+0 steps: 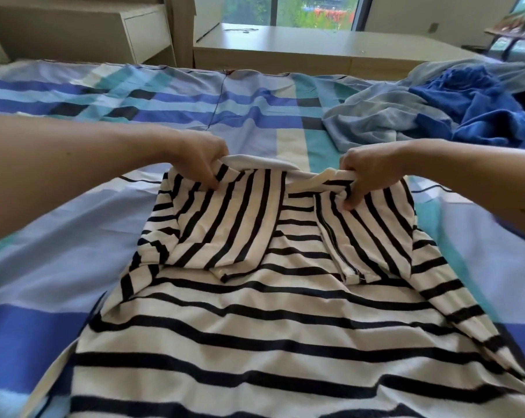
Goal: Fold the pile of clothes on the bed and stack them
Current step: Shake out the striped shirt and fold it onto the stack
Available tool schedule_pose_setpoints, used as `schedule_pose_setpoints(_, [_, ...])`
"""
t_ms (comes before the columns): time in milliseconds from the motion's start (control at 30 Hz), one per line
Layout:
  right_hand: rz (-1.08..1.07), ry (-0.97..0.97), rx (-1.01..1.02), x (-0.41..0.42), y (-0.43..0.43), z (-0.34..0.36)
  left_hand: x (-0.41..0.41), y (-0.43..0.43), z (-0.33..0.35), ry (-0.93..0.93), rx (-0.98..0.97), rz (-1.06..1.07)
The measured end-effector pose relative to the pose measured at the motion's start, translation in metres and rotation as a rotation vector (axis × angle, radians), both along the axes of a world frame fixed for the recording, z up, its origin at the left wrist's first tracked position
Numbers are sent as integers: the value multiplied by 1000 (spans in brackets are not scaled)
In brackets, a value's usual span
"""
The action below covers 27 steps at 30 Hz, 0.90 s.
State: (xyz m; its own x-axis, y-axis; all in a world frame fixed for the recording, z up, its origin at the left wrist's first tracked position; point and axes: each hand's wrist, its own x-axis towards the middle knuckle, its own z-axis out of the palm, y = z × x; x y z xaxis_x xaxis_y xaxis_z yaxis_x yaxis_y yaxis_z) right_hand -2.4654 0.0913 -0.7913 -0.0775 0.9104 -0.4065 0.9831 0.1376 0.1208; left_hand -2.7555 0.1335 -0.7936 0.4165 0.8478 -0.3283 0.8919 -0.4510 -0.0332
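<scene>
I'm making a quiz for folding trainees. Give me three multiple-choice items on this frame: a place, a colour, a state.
1. Where on the bed lies the blue clothes pile? A near left; B far right; C under the shirt.
2. The striped shirt is: A black and white; B red and white; C green and yellow.
3. The left hand and right hand: A lie flat; B hold nothing; C grip the shirt.
B, it lies at the far right; A, dark stripes on white; C, fingers curl round its far edge.
</scene>
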Motion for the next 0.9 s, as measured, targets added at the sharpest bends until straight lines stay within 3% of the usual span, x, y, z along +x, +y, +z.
schedule_pose_setpoints(100, [-95, 155, 130, 8, 16, 18, 4, 17, 13, -24, 204, 23])
schedule_pose_setpoints(233, [-170, 266, 836, 14, 52, 56, 17, 48, 56, -72, 726, 148])
schedule_pose_setpoints(300, [-188, 216, 928, 13, 59, 66, 25, 53, 74, -75, 814, 155])
schedule_pose_setpoints(467, [-141, 268, 927, 14, 39, 76, 24, 29, 90, -101, 836, 104])
schedule_pose_setpoints(667, [49, 464, 778, 15, -59, 82, -4, -53, 106, -312, 635, -61])
schedule_pose_setpoints(800, [12, 628, 728, 14, -136, 72, -21, -130, 107, -440, 529, -120])
schedule_pose_setpoints(900, [32, 591, 460, 7, -195, 54, -27, -198, 82, -375, 392, -215])
